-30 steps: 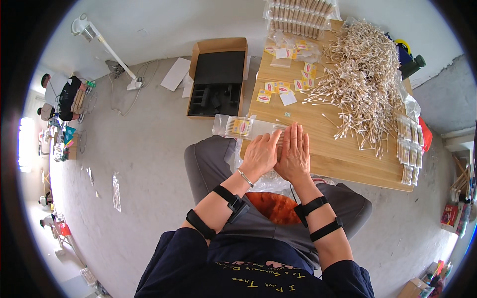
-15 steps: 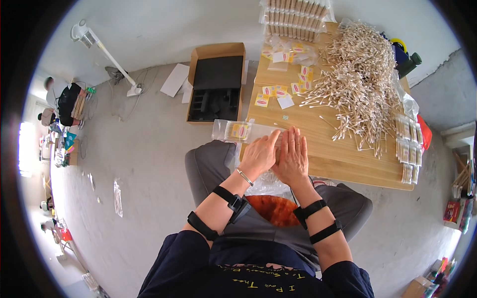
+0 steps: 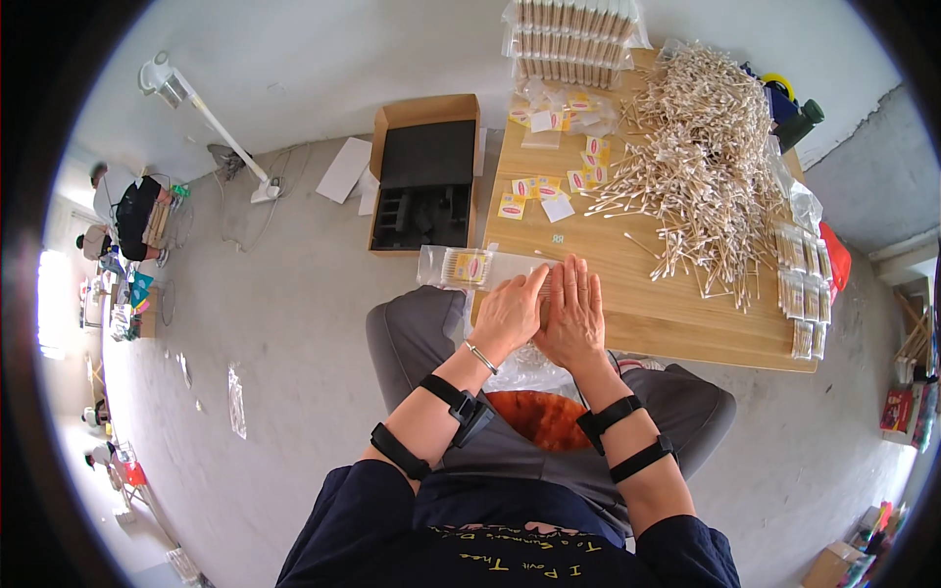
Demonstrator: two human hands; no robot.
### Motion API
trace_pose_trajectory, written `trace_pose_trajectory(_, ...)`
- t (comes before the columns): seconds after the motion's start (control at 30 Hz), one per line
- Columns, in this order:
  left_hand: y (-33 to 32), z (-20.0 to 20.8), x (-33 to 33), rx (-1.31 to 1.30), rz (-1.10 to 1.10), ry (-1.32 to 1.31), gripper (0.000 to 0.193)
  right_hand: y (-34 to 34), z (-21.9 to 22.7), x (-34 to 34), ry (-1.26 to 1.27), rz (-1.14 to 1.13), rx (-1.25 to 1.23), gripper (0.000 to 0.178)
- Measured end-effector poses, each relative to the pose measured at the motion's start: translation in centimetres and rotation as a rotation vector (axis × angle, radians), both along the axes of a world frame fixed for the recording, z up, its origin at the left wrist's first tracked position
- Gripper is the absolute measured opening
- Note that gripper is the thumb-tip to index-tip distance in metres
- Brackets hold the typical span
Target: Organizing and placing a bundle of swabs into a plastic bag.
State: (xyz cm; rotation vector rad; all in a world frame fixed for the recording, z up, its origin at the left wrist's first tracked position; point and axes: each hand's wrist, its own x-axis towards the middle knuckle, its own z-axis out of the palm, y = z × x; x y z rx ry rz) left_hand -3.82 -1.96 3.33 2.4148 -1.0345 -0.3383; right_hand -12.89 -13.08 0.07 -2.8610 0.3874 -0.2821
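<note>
At the near left corner of the table, my left hand (image 3: 510, 312) and my right hand (image 3: 575, 318) meet side by side. A small bundle of cotton swabs (image 3: 545, 286) shows in the narrow gap between them. The left hand's fingers are bent round the bundle, its index finger pointing forward, the rest partly hidden. My right hand lies flat with its fingers stretched out together against the swabs. Left of them, a clear plastic bag (image 3: 431, 265) holds swabs and a yellow card (image 3: 473, 267), overhanging the table edge.
A big heap of loose cotton swabs (image 3: 701, 147) covers the right of the wooden table (image 3: 676, 328). Yellow cards (image 3: 526, 188) lie scattered behind my hands. Packed swabs stand in stacks (image 3: 569, 44) at the back and lie in packs (image 3: 804, 284) on the right. An open box (image 3: 426, 167) sits left.
The view has shifted slightly. My hands stay together over the swabs, with the right fingers a little closer to the left hand.
</note>
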Motion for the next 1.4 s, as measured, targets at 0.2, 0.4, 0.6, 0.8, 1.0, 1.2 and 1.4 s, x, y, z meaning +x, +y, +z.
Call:
trace_pose_trajectory(0.2, -0.3, 1.1, 1.5, 0.065, -0.023, 0.077, 0.067, -0.1, 0.5, -0.1, 0.018, 0.022, 0.056, 0.099)
trace_pose_trajectory(0.4, -0.1, 0.7, 2.5, 0.112, -0.082, 0.072, 0.071, -0.2, 0.3, 0.1, 0.009, 0.045, 0.019, 0.112)
trace_pose_trajectory(0.6, 0.1, 0.1, 2.0, 0.110, -0.051, 0.034, 0.062, 0.0, 0.1, 0.2, -0.009, 0.036, 0.011, 0.109)
trace_pose_trajectory(0.8, 0.2, 0.2, 1.7, 0.050, -0.018, 0.054, 0.054, 0.1, 0.3, 0.2, -0.021, 0.035, 0.067, 0.109)
trace_pose_trajectory(1.0, -0.3, -0.1, 0.7, -0.472, 0.117, 0.042, 0.058, 0.0, 0.3, 0.2, 0.041, 0.002, 0.076, 0.107)
trace_pose_trajectory(1.2, -1.4, -3.5, 1.1, -0.955, 0.181, 0.647, 0.058, 0.2, 0.0, 0.4, -0.002, 0.013, 0.067, 0.100)
trace_pose_trajectory(1.4, -1.5, -3.8, 1.8, -1.032, 0.130, 0.835, 0.063, 1.0, 0.3, 0.4, 0.000, 0.026, 0.071, 0.088)
